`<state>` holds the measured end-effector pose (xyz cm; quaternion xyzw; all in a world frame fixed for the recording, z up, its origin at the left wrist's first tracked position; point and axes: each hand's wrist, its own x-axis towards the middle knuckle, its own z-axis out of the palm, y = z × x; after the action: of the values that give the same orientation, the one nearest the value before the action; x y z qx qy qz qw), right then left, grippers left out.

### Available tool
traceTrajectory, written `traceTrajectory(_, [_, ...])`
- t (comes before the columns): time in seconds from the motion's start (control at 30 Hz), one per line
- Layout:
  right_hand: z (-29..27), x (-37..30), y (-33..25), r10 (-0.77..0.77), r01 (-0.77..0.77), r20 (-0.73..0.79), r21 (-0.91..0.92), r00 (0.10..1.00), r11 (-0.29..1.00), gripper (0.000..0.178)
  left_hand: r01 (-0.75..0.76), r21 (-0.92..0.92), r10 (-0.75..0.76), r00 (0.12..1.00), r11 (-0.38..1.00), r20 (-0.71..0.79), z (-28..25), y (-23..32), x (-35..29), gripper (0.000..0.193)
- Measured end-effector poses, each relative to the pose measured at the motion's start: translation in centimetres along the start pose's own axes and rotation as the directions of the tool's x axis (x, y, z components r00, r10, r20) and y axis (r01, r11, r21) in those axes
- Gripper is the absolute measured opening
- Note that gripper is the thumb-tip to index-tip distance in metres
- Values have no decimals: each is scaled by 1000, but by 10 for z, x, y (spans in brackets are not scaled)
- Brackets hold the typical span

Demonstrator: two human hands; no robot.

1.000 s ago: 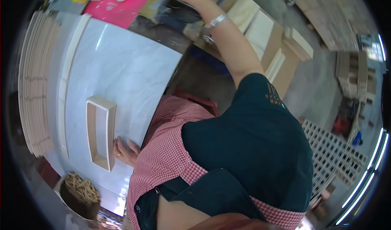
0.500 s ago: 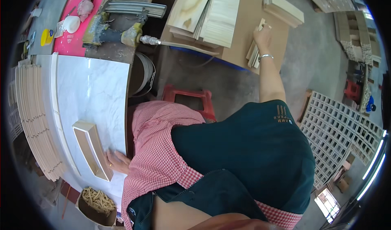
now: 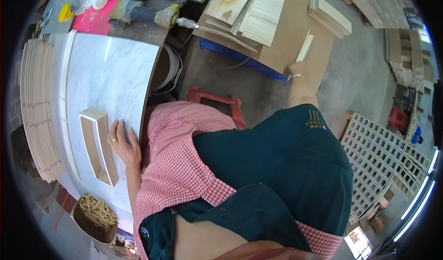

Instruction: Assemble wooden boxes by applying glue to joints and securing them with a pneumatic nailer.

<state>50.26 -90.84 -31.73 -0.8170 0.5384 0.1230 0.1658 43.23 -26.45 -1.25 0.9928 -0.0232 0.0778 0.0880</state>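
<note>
On the white marble-patterned tabletop at the left lies a narrow rectangular wooden frame, open in the middle. Beside its right long side my left hand rests with fingers stretched and apart, a ring on one of them, holding nothing. My right arm reaches far forward to a brown board-topped table. There my right hand is closed around the near end of a slim pale wooden strip; the fingertips are hard to make out.
Flat wooden panels and a stack of wooden strips lie on the brown table. A pneumatic nail gun with a hose rests at the far left. A red stool, a bucket and a box of wood pieces stand near me.
My right hand has shifted from the far part of the strips to the near end of one. My left hand has come further onto the tabletop, fingers spread. The view has turned slightly.
</note>
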Motion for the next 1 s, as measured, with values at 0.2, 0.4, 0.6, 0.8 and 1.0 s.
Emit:
traceTrajectory(0.2, [-7,-91,44,-147,165,129,-137,981,977,54,-134,67,129,989,989,68,-29,-22,-37,63])
traceTrajectory(0.4, [22,-214,73,-349,367,132,-149,928,918,51,-172,123,156,980,977,125,-31,-72,-76,76])
traceTrajectory(0.6, [-6,-334,31,-549,563,136,-106,825,820,48,-191,133,186,981,972,49,-28,-102,-106,80])
traceTrajectory(0.8, [-28,-375,47,-622,622,-10,42,783,782,46,-236,140,234,972,962,35,-35,-112,-120,81])
traceTrajectory(1.0, [-56,-347,80,-513,524,-111,231,851,819,48,-254,138,250,967,957,45,-46,-97,-111,81])
